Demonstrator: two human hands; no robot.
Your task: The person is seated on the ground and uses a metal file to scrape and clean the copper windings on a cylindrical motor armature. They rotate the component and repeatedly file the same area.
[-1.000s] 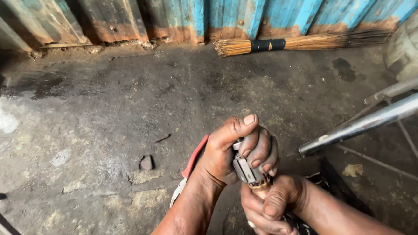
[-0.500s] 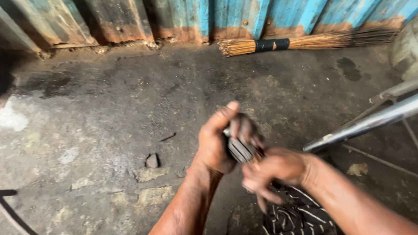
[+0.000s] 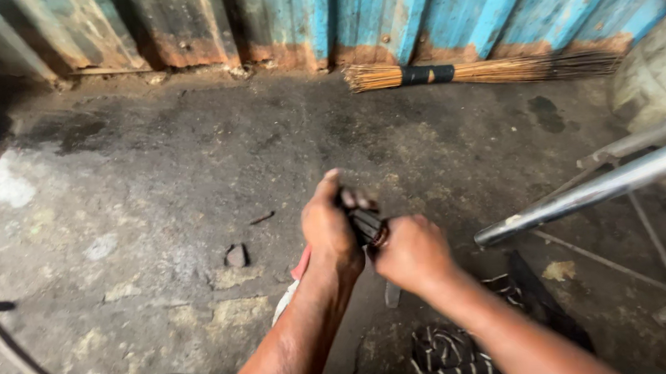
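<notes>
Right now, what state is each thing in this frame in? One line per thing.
Left hand: closed around the dark tool.
Right hand: gripping the tool's near end.
Dark tool: held between both hands, off the floor.
Broom: lying flat along the wall.
Metal tube: slanted, raised above the floor.
Striped cloth: crumpled on the floor.
Small stone: loose on the floor.

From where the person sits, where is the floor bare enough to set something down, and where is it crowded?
Bare concrete lies between the broom by the blue wall and the hands, and leftward past the small stone. It is crowded on the right, around the metal tube and the striped cloth.
</notes>
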